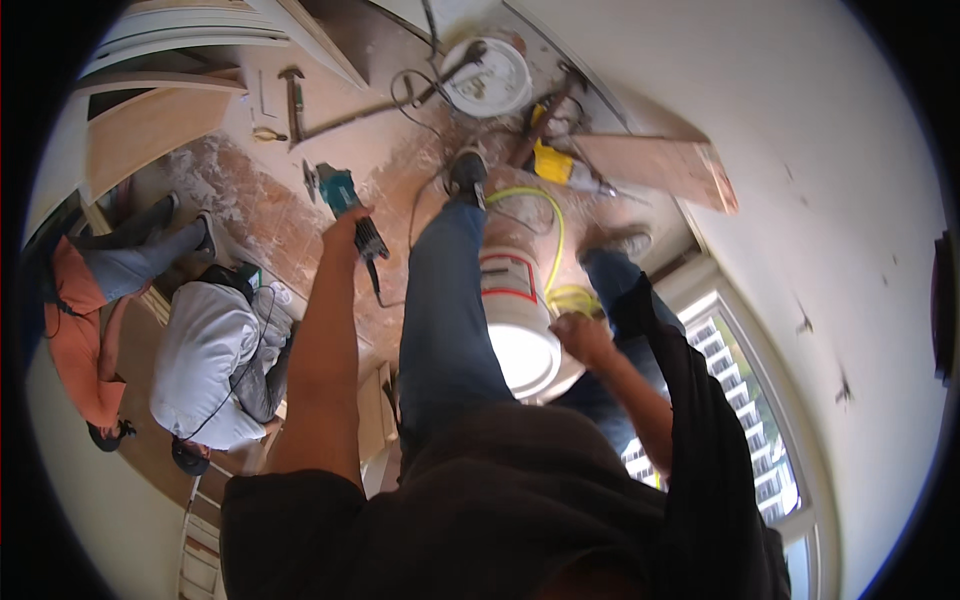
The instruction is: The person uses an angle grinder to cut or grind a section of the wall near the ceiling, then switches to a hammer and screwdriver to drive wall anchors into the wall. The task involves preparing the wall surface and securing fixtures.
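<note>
**Grinder in hand above a dusty floor**

Our left hand (pixel 345 228) is clamped round the body of a teal angle grinder (pixel 345 200), held out over the floor, its cord trailing down. Our right hand (pixel 582 335) rests closed at the rim of a white bucket (pixel 520 325) between our legs (whether it grips the yellow hose (pixel 555 250) we cannot tell). A firm hold and a cord kept clear of the feet would serve best here. Dust and tools litter the floor (pixel 270 230); two people crouch at left beside a pale wall (pixel 800 120).
</note>
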`<action>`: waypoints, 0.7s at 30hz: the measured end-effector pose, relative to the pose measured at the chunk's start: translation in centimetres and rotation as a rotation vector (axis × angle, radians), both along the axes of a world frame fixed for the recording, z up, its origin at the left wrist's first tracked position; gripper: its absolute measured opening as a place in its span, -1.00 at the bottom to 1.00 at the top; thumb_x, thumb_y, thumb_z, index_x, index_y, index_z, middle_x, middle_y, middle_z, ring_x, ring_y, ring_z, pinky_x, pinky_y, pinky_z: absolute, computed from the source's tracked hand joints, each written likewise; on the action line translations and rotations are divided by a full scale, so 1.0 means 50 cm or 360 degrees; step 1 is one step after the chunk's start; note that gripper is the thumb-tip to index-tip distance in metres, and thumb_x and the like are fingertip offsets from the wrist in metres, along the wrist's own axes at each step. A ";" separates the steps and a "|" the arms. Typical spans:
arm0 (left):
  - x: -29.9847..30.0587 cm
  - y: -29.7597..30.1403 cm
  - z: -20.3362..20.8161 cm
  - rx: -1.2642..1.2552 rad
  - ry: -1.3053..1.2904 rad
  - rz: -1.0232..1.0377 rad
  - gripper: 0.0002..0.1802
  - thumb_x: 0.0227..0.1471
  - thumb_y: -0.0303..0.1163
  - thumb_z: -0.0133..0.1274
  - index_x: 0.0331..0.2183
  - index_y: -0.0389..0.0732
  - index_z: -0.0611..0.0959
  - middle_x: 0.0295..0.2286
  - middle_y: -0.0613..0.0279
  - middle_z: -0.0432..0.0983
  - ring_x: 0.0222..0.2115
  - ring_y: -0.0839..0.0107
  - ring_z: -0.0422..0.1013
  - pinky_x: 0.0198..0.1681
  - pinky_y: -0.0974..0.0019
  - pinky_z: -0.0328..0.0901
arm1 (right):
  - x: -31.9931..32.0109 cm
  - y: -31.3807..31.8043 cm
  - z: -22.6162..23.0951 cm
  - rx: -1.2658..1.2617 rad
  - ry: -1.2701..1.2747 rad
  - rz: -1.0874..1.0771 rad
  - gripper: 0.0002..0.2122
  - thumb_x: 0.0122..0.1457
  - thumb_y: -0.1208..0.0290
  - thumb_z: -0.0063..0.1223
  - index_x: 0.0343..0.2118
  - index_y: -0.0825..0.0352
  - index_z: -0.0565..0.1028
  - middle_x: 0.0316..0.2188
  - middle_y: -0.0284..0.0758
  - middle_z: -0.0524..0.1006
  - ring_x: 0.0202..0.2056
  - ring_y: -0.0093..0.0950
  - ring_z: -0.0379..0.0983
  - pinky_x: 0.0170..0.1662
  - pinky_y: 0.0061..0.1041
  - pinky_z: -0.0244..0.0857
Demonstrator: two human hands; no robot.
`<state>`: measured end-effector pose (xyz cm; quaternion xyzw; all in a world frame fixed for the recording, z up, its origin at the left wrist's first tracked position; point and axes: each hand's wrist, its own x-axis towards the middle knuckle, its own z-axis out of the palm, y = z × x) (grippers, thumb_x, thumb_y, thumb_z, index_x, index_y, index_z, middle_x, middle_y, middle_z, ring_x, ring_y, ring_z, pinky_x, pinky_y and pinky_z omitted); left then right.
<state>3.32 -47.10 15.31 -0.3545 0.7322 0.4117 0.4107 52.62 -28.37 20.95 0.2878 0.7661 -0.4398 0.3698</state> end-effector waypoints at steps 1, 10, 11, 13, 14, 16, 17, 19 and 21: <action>-0.002 -0.013 -0.038 0.0008 -0.0005 0.0008 -0.71 -0.17 -0.36 0.44 -0.44 -0.16 0.61 -0.58 0.27 0.49 -0.66 0.31 0.45 -0.57 0.19 0.44 | -0.042 -0.025 -0.003 0.0069 -0.0027 -0.0126 -0.60 0.29 -0.04 0.07 -0.08 0.21 0.64 -0.10 -0.13 0.62 -0.08 -0.14 0.59 -0.05 -0.11 0.48; 0.033 -0.011 -0.222 0.0060 0.0164 0.0436 -0.76 -0.14 -0.51 0.37 -0.41 -0.21 0.60 -0.55 0.26 0.43 -0.59 0.32 0.42 -0.54 0.14 0.39 | -0.102 -0.175 -0.179 0.0207 0.0390 -0.0353 -0.73 0.24 0.18 0.13 -0.34 0.34 0.50 -0.36 -0.02 0.56 -0.30 0.03 0.53 -0.23 0.03 0.41; 0.032 -0.046 -0.267 -0.0031 0.0194 0.0519 -0.74 -0.16 -0.52 0.38 -0.38 -0.24 0.61 -0.50 0.23 0.47 -0.53 0.30 0.45 -0.47 0.14 0.42 | -0.081 -0.187 -0.196 0.0182 0.0482 -0.0341 -0.77 0.24 0.22 0.11 -0.33 0.32 0.51 -0.36 -0.04 0.57 -0.30 0.02 0.53 -0.24 0.02 0.41; 0.025 -0.010 -0.337 -0.0083 0.0212 0.0559 -0.66 -0.18 -0.55 0.38 -0.30 -0.28 0.62 -0.44 0.18 0.51 -0.45 0.27 0.49 -0.41 0.15 0.44 | -0.103 -0.174 -0.189 0.0139 0.0430 -0.0379 -0.81 0.22 0.27 0.14 -0.31 0.31 0.51 -0.37 -0.06 0.58 -0.31 -0.01 0.54 -0.28 0.01 0.42; 0.034 -0.022 -0.366 -0.0031 0.0221 0.0620 -0.61 -0.18 -0.56 0.38 -0.25 -0.32 0.60 -0.40 0.16 0.51 -0.42 0.26 0.50 -0.39 0.14 0.45 | -0.104 -0.173 -0.179 0.0135 0.0416 -0.0371 -0.82 0.21 0.29 0.14 -0.31 0.30 0.51 -0.37 -0.06 0.58 -0.32 -0.01 0.55 -0.29 0.00 0.42; 0.032 -0.042 -0.447 0.0095 0.0260 0.0758 -0.52 -0.18 -0.57 0.38 -0.16 -0.38 0.56 -0.34 0.11 0.53 -0.36 0.23 0.52 -0.35 0.13 0.46 | -0.109 -0.158 -0.171 0.0138 0.0469 -0.0371 -0.84 0.20 0.32 0.15 -0.30 0.29 0.51 -0.39 -0.07 0.57 -0.35 -0.02 0.55 -0.32 -0.01 0.42; 0.017 -0.047 -0.483 0.0024 0.0301 0.0776 -0.50 -0.17 -0.57 0.37 -0.13 -0.39 0.54 -0.33 0.10 0.52 -0.36 0.22 0.51 -0.35 0.13 0.45 | -0.111 -0.154 -0.172 0.0148 0.0533 -0.0388 -0.85 0.19 0.33 0.15 -0.30 0.29 0.50 -0.41 -0.08 0.57 -0.37 -0.02 0.55 -0.33 -0.01 0.41; 0.013 -0.062 -0.532 -0.0140 0.0349 0.0805 -0.46 -0.14 -0.56 0.35 -0.09 -0.40 0.48 -0.31 0.07 0.50 -0.36 0.20 0.50 -0.35 0.13 0.45 | -0.106 -0.163 -0.178 0.0141 0.0607 -0.0436 -0.86 0.18 0.36 0.15 -0.28 0.28 0.49 -0.43 -0.09 0.57 -0.40 -0.03 0.54 -0.36 -0.01 0.40; 0.022 0.020 -0.512 0.0087 0.0353 0.0858 -0.49 -0.10 -0.53 0.33 -0.11 -0.38 0.46 -0.33 0.09 0.45 -0.42 0.17 0.46 -0.35 0.12 0.43 | -0.095 -0.168 -0.194 0.0194 0.0610 -0.0483 -0.86 0.16 0.39 0.16 -0.26 0.28 0.47 -0.45 -0.10 0.57 -0.44 -0.02 0.53 -0.39 -0.02 0.39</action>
